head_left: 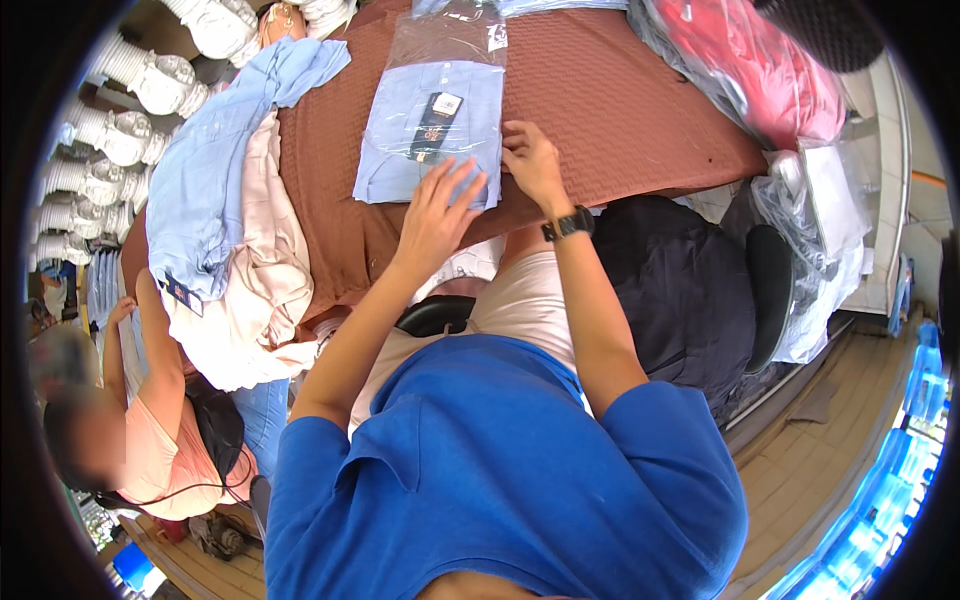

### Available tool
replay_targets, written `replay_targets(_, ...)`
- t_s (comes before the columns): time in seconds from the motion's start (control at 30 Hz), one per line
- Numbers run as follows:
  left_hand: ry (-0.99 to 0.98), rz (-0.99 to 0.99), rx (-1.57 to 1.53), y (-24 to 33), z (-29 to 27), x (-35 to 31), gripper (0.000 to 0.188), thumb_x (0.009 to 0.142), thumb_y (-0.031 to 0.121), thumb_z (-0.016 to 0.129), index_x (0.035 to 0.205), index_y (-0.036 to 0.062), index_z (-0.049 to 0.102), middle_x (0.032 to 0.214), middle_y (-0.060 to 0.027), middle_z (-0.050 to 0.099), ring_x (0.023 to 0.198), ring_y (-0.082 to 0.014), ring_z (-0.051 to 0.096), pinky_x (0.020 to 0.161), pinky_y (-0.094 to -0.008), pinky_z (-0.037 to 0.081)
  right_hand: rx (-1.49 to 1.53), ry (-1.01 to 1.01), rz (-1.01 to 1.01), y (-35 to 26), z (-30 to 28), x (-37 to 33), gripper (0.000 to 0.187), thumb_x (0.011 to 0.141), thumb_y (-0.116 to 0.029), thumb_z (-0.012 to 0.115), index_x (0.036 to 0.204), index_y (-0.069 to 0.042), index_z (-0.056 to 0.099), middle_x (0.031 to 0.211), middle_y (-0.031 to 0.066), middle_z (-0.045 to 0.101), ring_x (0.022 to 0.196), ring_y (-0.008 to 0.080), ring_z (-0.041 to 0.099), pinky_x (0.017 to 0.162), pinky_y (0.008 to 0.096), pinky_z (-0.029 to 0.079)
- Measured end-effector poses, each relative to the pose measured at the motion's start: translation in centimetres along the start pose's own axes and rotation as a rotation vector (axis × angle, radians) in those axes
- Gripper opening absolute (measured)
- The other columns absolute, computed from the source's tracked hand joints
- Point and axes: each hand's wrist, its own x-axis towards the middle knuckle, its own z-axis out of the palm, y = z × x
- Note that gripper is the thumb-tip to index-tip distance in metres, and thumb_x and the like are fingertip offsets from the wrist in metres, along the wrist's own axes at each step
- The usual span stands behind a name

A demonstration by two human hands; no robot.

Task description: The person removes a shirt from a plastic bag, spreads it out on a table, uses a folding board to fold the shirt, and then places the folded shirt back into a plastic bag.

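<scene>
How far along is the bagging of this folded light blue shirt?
Done: the folded shirt lies inside its clear bag. In hand: left hand and right hand press its near edge. Left: loose shirts lie piled, unfolded, beside it.

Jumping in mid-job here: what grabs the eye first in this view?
The folded light-blue shirt in its clear bag lies at the centre of the brown tablecloth, with the left hand flat on its near edge and the right hand at its near right corner. To the left, a pile of loose blue and cream shirts drapes over the table edge; red bagged garments sit top right.
</scene>
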Motion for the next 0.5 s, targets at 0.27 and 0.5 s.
replay_targets(0.27,0.218,-1.275,-1.360,2.1,1.0,-5.9,0.055,0.097,0.027,0.069,0.135,-0.0054,0.046,0.128,-0.0206,0.057,0.118,-0.0255,0.060,0.102,-0.0371,0.050,-0.490,-0.174,-0.597,-6.7,-0.9,-4.4,0.046,0.075,-0.001,0.069,0.120,-0.007,0.064,0.126,0.0129,0.056,0.115,0.0363,0.049,0.096,0.0467,0.042)
replay_targets(0.5,0.273,-1.338,-1.562,-1.1,2.4,-2.0,0.050,0.101,0.029,0.063,0.130,-0.0088,0.046,0.132,-0.0191,0.055,0.120,-0.0272,0.058,0.107,-0.0390,0.047,-0.702,-0.201,-0.752,-5.8,1.9,-1.0,0.026,0.081,-0.007,0.069,0.107,-0.006,0.067,0.116,0.0082,0.063,0.109,0.0316,0.055,0.089,0.0430,0.045)
